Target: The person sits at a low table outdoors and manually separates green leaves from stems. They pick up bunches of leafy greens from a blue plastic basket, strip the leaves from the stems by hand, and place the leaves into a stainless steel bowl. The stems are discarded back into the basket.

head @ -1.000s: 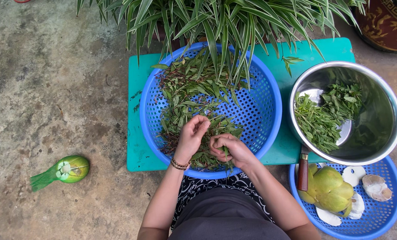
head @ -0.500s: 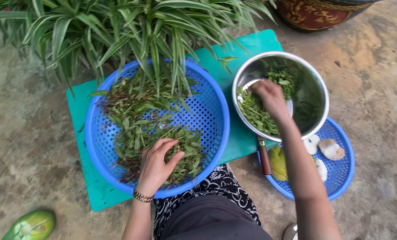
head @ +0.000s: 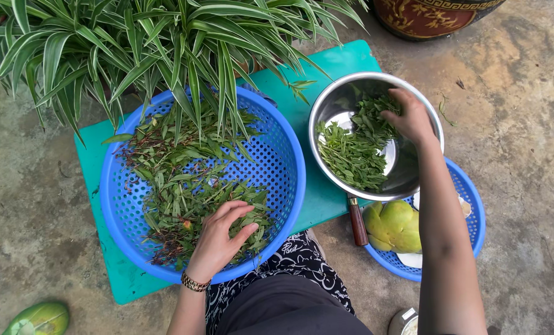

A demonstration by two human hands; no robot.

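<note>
My left hand [head: 220,237] rests palm down with fingers spread on a pile of leafy green herbs [head: 184,180] inside a big blue perforated basket [head: 283,161]. A bracelet circles that wrist. My right hand [head: 410,118] reaches into a shiny steel bowl [head: 339,102] on the right, its fingers down among picked green leaves [head: 354,155]. Whether those fingers pinch any leaves is hidden.
Basket and bowl sit on a teal cutting board [head: 333,205] on concrete ground. A long-leaved potted plant [head: 153,43] overhangs the basket. A smaller blue basket [head: 469,205] holds a green fruit [head: 395,224]; a wooden-handled knife [head: 356,220] lies beside it. A dark decorated pot [head: 432,15] stands behind.
My right hand left the blue basket, crossed to the steel bowl and now reaches deeper into it. My left hand stayed on the herbs. The view shifted right.
</note>
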